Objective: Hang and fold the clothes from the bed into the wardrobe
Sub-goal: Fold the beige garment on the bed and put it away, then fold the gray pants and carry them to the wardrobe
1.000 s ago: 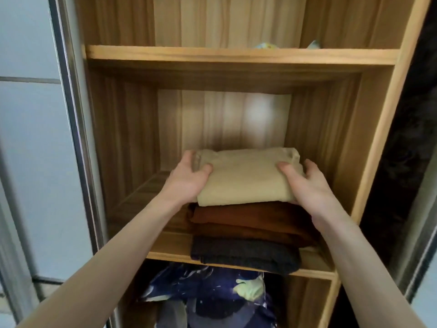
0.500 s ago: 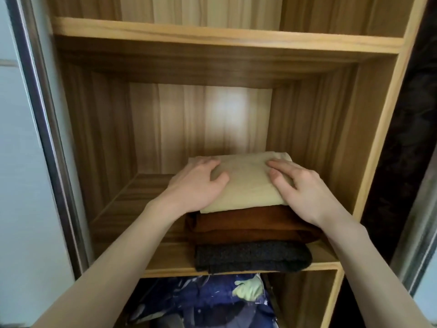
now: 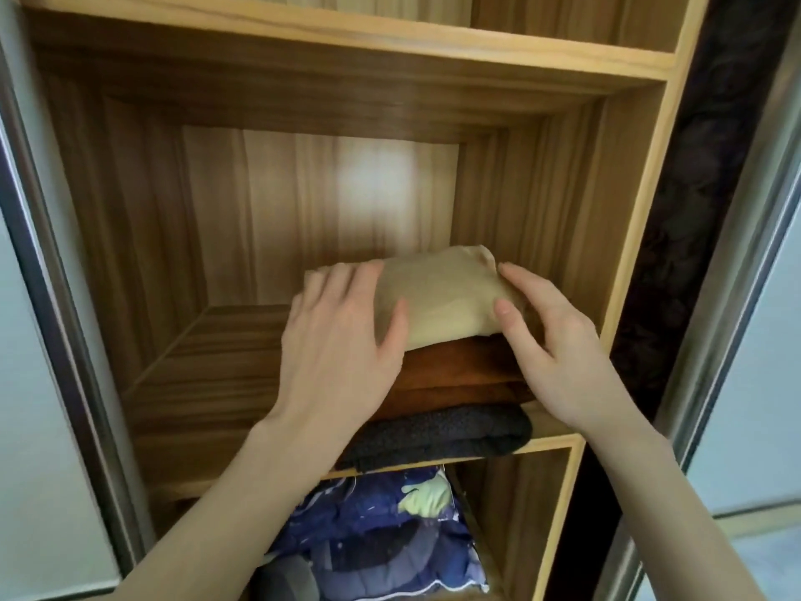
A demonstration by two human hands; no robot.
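A metal sliding-door frame runs down the left edge, with a pale grey door panel beside it. On the right a dark patterned strip stands upright, just beside another brushed-metal rail and a second pale panel. In the lower compartment, beneath the shelf, lies a crumpled blue printed bundle of fabric with a pale green patch near its top; a grey rounded shape shows at its lower left, too blurred to tell what it is
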